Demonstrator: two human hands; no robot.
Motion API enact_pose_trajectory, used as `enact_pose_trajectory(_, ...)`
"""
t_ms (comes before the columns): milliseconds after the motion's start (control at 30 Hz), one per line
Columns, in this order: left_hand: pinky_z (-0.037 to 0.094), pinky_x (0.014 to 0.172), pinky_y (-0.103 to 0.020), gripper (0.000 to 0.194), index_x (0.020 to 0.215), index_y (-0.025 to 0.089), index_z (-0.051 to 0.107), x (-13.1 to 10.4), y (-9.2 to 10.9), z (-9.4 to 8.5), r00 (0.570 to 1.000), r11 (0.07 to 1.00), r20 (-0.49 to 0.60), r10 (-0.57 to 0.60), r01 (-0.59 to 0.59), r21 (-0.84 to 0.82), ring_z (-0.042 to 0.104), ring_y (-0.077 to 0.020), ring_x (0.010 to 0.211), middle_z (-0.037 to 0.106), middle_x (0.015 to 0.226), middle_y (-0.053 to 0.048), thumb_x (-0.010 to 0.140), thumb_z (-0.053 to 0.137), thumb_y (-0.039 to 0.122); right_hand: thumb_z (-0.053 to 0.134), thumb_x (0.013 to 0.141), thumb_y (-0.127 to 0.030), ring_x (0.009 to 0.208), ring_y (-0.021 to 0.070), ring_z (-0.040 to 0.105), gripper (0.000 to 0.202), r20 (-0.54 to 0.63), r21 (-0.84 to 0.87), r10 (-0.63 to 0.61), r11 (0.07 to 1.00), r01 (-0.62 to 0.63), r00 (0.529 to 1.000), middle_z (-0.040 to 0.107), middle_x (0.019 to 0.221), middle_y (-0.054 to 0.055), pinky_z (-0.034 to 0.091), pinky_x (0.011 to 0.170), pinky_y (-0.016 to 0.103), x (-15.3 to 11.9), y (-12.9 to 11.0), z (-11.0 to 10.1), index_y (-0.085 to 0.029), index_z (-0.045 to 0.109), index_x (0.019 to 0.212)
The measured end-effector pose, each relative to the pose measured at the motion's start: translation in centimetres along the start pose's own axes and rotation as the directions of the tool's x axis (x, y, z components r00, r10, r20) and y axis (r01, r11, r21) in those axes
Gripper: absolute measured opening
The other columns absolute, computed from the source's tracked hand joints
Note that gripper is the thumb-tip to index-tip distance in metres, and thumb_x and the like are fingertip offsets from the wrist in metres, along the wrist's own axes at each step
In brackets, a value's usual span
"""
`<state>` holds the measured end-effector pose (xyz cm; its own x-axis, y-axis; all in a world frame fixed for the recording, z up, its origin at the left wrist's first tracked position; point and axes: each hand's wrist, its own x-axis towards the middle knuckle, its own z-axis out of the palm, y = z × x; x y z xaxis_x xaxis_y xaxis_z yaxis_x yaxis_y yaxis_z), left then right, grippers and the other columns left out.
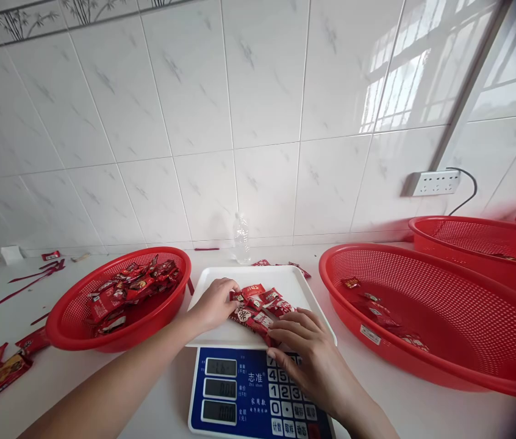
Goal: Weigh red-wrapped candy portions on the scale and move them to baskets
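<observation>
Several red candy packets (254, 305) lie in a pile on the white tray (207, 277) of a blue weighing scale (253, 390). At the pile's left edge is my left hand (215, 305), its fingers curled against the packets; what its fingertips grip is hidden. My right hand (308, 347) rests at the right side of the pile with its fingers spread and touching the packets, its thumb over the scale's keypad. Digits on the scale's displays are faint.
To the left stands a red basket (70, 305) with many red packets. A larger red basket (445, 268) with a few packets is at the right, another red basket (482, 228) behind it. A clear bottle (241, 239) stands by the wall. Loose packets (2, 372) lie far left.
</observation>
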<state>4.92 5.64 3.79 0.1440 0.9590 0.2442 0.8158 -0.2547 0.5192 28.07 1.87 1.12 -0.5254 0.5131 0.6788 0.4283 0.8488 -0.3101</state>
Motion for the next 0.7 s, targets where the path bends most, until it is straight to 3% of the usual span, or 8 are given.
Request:
enact_pose_trajectory(100, 0.048, 0.084, -0.034, 0.014, 0.092, 0.020, 0.059, -1.0, 1.4, -0.6, 0.999, 0.999, -0.049, -0.008, 0.006, -0.050, 0.060, -0.0203, 0.093, 0.066, 0.097, -0.004, 0.079, 0.059, 0.015, 0.060, 0.088, -0.026, 0.094, 0.0245, 0.062, 0.013, -0.048, -0.034, -0.011, 0.999, 0.009, 0.999, 0.072, 0.097, 0.005, 0.044, 0.090, 0.049, 0.0, 0.2, 0.2, -0.024, 0.065, 0.100)
enact_pose_trajectory(200, 0.048, 0.081, -0.030, 0.013, 0.093, 0.021, 0.058, -2.8, 3.9, -1.0, 0.996, 0.978, -0.091, 0.019, -0.037, -0.204, 0.060, -0.0173, 0.089, 0.065, 0.095, -0.001, 0.081, 0.061, 0.022, 0.055, 0.092, -0.032, 0.094, 0.0236, 0.062, 0.020, -0.124, -0.036, -0.035, 0.999, 0.031, 0.992, 0.070, 0.098, 0.007, 0.049, 0.084, 0.044, -0.1, 0.3, 0.1, -0.023, 0.062, 0.108)
enact_pose_trajectory(267, 0.048, 0.081, -0.030, 0.014, 0.092, 0.022, 0.058, -4.0, 5.6, -0.8, 0.994, 0.945, -0.097, 0.057, -0.085, -0.315, 0.060, -0.0164, 0.087, 0.065, 0.092, 0.000, 0.079, 0.065, 0.021, 0.050, 0.094, -0.040, 0.090, 0.0224, 0.062, 0.024, -0.193, -0.016, -0.009, 1.000, 0.006, 0.981, 0.069, 0.094, 0.008, 0.052, 0.077, 0.038, -0.1, 0.2, 0.0, -0.021, 0.060, 0.107)
enact_pose_trajectory(367, 0.048, 0.077, -0.028, 0.012, 0.086, 0.022, 0.058, -5.6, 7.3, 0.1, 0.984, 0.920, -0.087, 0.158, -0.178, -0.348, 0.060, -0.0151, 0.083, 0.064, 0.087, 0.001, 0.079, 0.066, 0.018, 0.041, 0.095, -0.048, 0.083, 0.0211, 0.060, 0.032, -0.246, 0.023, 0.037, 0.999, -0.032, 0.969, 0.065, 0.087, 0.007, 0.051, 0.069, 0.035, -0.2, -0.1, 0.0, -0.021, 0.057, 0.098)
enact_pose_trajectory(433, 0.049, 0.077, -0.028, 0.012, 0.085, 0.022, 0.058, -6.3, 7.7, 0.8, 0.974, 0.912, -0.096, 0.204, -0.225, -0.343, 0.059, -0.0151, 0.083, 0.063, 0.086, 0.001, 0.079, 0.066, 0.016, 0.037, 0.098, -0.043, 0.078, 0.0197, 0.059, 0.030, -0.228, 0.055, 0.025, 0.998, -0.012, 0.973, 0.063, 0.082, 0.006, 0.050, 0.067, 0.033, -0.2, -0.3, 0.0, -0.021, 0.055, 0.091)
enact_pose_trajectory(533, 0.049, 0.076, -0.028, 0.014, 0.089, 0.022, 0.057, -6.6, 7.5, 1.4, 0.977, 0.893, -0.114, 0.181, -0.212, -0.397, 0.058, -0.0155, 0.081, 0.063, 0.086, 0.000, 0.079, 0.067, 0.021, 0.038, 0.098, -0.027, 0.070, 0.0171, 0.056, 0.023, -0.214, 0.098, -0.010, 0.995, 0.032, 0.977, 0.060, 0.074, 0.003, 0.048, 0.064, 0.031, -0.1, -0.5, 0.1, -0.021, 0.054, 0.084)
enact_pose_trajectory(700, 0.046, 0.070, -0.026, 0.016, 0.084, 0.019, 0.058, -6.5, 6.9, 1.3, 0.979, 0.874, -0.119, 0.168, -0.204, -0.441, 0.056, -0.0139, 0.073, 0.060, 0.077, -0.001, 0.089, 0.056, 0.034, 0.043, 0.094, -0.018, 0.073, 0.0175, 0.057, 0.014, -0.228, 0.161, -0.023, 0.985, 0.061, 0.973, 0.061, 0.076, 0.003, 0.048, 0.065, 0.031, 0.1, -0.8, 0.4, -0.022, 0.055, 0.087)
